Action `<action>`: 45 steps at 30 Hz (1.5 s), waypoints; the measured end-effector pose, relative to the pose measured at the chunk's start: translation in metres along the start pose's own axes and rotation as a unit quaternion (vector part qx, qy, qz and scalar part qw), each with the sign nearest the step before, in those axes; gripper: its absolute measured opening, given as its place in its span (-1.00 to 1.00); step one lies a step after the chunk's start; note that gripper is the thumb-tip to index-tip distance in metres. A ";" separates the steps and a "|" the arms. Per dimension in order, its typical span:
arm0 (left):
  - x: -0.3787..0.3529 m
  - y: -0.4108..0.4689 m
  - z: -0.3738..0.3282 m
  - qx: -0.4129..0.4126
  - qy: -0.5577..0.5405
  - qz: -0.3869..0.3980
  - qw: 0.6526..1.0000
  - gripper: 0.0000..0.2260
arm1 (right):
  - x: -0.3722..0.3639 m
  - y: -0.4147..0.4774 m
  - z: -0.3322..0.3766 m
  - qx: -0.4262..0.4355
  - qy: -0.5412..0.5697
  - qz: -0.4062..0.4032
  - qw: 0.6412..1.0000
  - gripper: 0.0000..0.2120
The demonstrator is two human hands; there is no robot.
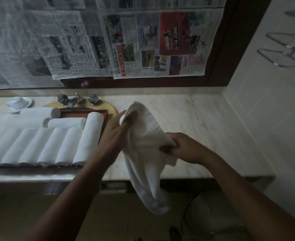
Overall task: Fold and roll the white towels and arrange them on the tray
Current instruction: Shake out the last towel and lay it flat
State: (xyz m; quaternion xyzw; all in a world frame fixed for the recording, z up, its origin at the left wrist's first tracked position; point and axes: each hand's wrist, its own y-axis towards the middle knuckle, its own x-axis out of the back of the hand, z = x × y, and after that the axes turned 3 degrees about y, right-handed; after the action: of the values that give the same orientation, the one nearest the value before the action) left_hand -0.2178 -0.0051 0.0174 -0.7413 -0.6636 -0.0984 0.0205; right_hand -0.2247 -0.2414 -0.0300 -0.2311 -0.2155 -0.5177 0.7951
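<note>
I hold one loose white towel [145, 153] in the air over the marble counter's front edge; its lower end hangs below the counter. My left hand [116, 134] grips its upper left edge, fingers tucked into the cloth. My right hand [179, 147] pinches its right side. To the left, several rolled white towels [56, 146] lie side by side on a wooden tray [84, 113], with two more rolls [66, 122] laid across behind them.
The marble counter [204, 129] stretches right to a white wall. A faucet with two knobs [77, 100] stands behind the tray, and a white cup on a saucer [18, 102] at the far left. Newspaper sheets [143, 46] cover the surface above. Below the counter lies a tiled floor.
</note>
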 end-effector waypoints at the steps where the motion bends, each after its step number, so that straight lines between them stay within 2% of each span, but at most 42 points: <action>1: 0.011 -0.001 0.007 0.012 0.021 -0.011 1.000 -0.68 | 0.002 -0.001 -0.006 0.001 0.022 -0.032 0.999 -0.74; 4: 0.038 -0.009 0.027 0.010 0.096 0.007 0.995 -0.76 | 0.001 -0.005 -0.018 0.008 0.072 -0.103 0.992 -0.75; 6: 0.044 -0.014 0.036 0.006 0.105 0.028 0.994 -0.84 | -0.004 -0.005 -0.019 0.024 0.082 -0.113 0.990 -0.73; 8: 0.046 -0.015 0.047 0.008 0.115 0.024 0.993 -0.84 | -0.009 -0.006 -0.024 0.018 0.088 -0.082 0.993 -0.68; 11: 0.056 -0.018 0.083 0.051 0.116 0.005 0.992 -0.83 | -0.019 -0.014 -0.041 -0.056 0.007 0.043 0.997 -0.64; 13: 0.063 -0.030 0.112 0.097 0.118 0.016 0.988 -0.72 | -0.030 -0.023 -0.063 -0.134 -0.092 0.110 0.981 -0.51; 15: 0.069 -0.048 0.144 0.130 0.126 0.037 0.983 -0.67 | -0.047 -0.031 -0.090 -0.189 -0.154 0.158 0.957 -0.51; 17: 0.075 -0.065 0.175 0.154 0.132 0.057 0.977 -0.76 | -0.059 -0.040 -0.119 -0.209 -0.157 0.186 0.947 -0.58; 20: 0.085 -0.089 0.208 0.198 0.138 0.071 0.968 -0.82 | -0.070 -0.056 -0.152 -0.214 -0.103 0.188 0.953 -0.54; 23: 0.088 -0.102 0.220 0.240 0.128 0.117 0.955 -0.84 | -0.074 -0.067 -0.169 -0.194 -0.069 0.185 0.961 -0.70; 27: 0.085 -0.082 0.217 0.227 0.136 0.126 0.956 -0.85 | -0.050 -0.066 -0.171 -0.205 -0.031 0.098 0.973 -0.77; 30: 0.081 -0.047 0.210 0.213 0.136 0.106 0.962 -0.78 | -0.021 -0.052 -0.170 -0.213 -0.013 -0.001 0.977 -0.71; 34: 0.074 0.017 0.207 0.197 0.110 0.059 0.972 -0.72 | 0.017 -0.018 -0.161 -0.169 0.023 -0.130 0.977 -0.62; 36: 0.071 0.055 0.204 0.173 0.110 0.052 0.977 -0.69 | 0.034 0.011 -0.159 -0.155 0.014 -0.164 0.974 -0.78; 38: 0.066 0.098 0.202 0.152 0.113 0.038 0.981 -0.65 | 0.055 0.045 -0.164 -0.144 -0.024 -0.201 0.969 -0.83; 43: 0.061 0.194 0.183 0.097 0.157 -0.024 0.983 -0.76 | 0.106 0.130 -0.166 -0.113 -0.073 -0.246 0.960 -0.66; 45: 0.060 0.233 0.178 0.077 0.208 -0.041 0.974 -0.73 | 0.128 0.163 -0.164 -0.099 -0.091 -0.256 0.957 -0.59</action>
State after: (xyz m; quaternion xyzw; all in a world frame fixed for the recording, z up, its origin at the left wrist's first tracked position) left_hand 0.0392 0.0552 -0.1233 -0.6731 -0.6801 -0.1996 0.2111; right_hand -0.0102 -0.3726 -0.1101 -0.2919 -0.2863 -0.6994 0.5862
